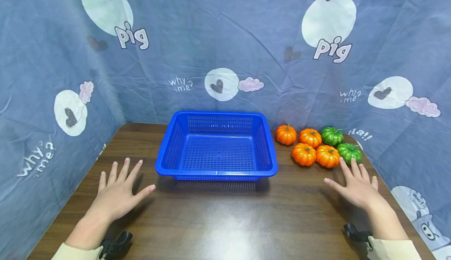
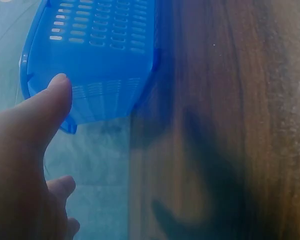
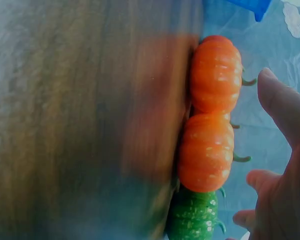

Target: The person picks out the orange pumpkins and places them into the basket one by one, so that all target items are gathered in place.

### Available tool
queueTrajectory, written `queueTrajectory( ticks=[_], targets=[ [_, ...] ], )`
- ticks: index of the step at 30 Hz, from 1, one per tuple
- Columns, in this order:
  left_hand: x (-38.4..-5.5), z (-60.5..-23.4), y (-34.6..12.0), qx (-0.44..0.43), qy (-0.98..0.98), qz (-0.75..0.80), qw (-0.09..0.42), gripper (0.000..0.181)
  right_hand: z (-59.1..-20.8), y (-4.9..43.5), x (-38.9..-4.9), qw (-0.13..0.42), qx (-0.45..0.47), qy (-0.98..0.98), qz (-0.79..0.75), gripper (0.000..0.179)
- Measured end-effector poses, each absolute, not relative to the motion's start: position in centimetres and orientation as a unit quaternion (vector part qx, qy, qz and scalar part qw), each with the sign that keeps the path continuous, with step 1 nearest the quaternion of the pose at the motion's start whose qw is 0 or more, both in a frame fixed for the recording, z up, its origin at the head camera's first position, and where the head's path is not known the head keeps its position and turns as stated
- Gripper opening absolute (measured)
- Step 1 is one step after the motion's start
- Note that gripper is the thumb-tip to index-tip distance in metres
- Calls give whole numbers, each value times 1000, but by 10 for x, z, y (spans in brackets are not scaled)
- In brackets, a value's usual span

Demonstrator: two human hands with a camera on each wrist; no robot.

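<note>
A blue plastic basket [image 1: 216,172] with slotted walls stands at the back middle of the table. To its right sit several small orange pumpkins [image 1: 303,154] and two green pumpkins [image 1: 349,152], bunched together. My left hand [image 1: 118,193], fingers spread, hovers left of the basket and holds nothing; the left wrist view has its thumb in front of the basket wall [image 2: 100,60]. My right hand [image 1: 357,185] is spread as well, just in front of the pumpkins. In the right wrist view its fingers stay apart from the nearest orange pumpkin [image 3: 206,152].
The brown wooden table [image 1: 218,221] reaches toward me. A blue cloth [image 1: 225,48] printed with pigs and words hangs behind it and along both sides. Black straps [image 1: 118,244] are around both wrists.
</note>
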State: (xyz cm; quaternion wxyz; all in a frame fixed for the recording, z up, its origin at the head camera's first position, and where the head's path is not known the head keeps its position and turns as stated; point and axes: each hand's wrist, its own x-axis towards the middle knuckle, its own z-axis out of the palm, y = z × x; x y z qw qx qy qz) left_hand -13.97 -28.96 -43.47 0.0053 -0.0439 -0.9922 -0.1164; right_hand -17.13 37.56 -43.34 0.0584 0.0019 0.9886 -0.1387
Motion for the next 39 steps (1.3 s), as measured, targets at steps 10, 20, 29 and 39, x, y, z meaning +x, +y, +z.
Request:
queueTrajectory(
  ticks=[10,20,29,39],
  targets=[
    [-144,-425,-289,-51,-992,-118,15,93,-426,374,-186,53,0,989,-138,104],
    [-148,-420,-287,-64,-989,-131,22,93,-424,372,-199,37,-11,990,-137,101],
    [-153,-420,-282,-102,-978,-179,25,88,-427,374,-211,5,-27,988,-154,96],
    [-159,-426,-276,-125,-968,-206,63,82,-439,372,-219,-79,-61,979,-180,82]
  ],
)
